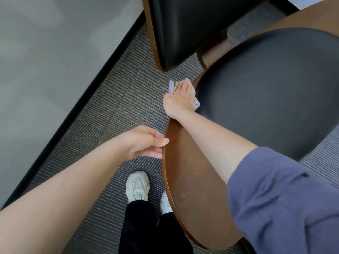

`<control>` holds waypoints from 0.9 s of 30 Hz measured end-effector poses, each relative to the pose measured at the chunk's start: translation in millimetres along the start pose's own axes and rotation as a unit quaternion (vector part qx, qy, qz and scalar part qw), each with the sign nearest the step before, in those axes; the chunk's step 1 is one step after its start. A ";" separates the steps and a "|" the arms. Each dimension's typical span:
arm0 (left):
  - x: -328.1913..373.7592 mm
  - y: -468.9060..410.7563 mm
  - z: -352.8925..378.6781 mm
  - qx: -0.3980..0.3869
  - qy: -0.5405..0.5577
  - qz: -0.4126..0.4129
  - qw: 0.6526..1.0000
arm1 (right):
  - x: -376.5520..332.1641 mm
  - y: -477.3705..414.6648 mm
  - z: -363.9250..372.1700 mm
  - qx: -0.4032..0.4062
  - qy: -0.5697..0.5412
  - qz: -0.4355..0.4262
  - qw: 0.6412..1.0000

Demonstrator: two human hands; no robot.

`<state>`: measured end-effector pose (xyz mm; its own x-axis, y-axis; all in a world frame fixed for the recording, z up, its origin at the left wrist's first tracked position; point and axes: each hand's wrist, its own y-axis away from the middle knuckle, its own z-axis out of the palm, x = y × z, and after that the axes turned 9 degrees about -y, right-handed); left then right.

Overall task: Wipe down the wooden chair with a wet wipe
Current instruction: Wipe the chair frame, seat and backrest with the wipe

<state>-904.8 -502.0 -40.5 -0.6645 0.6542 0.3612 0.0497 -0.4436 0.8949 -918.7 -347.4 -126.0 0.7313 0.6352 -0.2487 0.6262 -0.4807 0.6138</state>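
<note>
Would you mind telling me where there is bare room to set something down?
Bare: the carpet between the baseboard and the wooden chair, and its black seat. Crowded: the chair's rim, where the left hand grips and the right hand presses the wipe.

The curved brown wooden chair (190,180) fills the right side. Its smooth backrest sweeps from near to far around a round black padded seat (266,88). A crumpled pale blue-white wet wipe (171,87) lies flattened on the chair's wooden rim at the far end, just left of the seat. It sits under the flat right hand (180,99), with corners showing on either side.
</note>
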 end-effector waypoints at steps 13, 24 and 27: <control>2.1 4.8 6.3 0.023 0.007 -0.017 1.000 | 16.6 72.7 -22.6 -0.033 -0.094 -0.077 0.992; 0.9 15.2 22.6 0.083 0.041 -0.046 0.995 | 47.4 114.4 -15.3 -0.052 -0.104 -0.139 0.983; -7.9 19.9 29.3 0.096 0.058 -0.012 0.994 | 52.5 142.2 -13.5 -0.083 -0.119 -0.190 0.971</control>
<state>-876.7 -498.0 -17.9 -0.7481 0.5833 0.3164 0.1673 -0.2957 0.9405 -794.9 -374.2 -41.7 0.5097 0.5805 -0.6351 0.8255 -0.1219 0.5511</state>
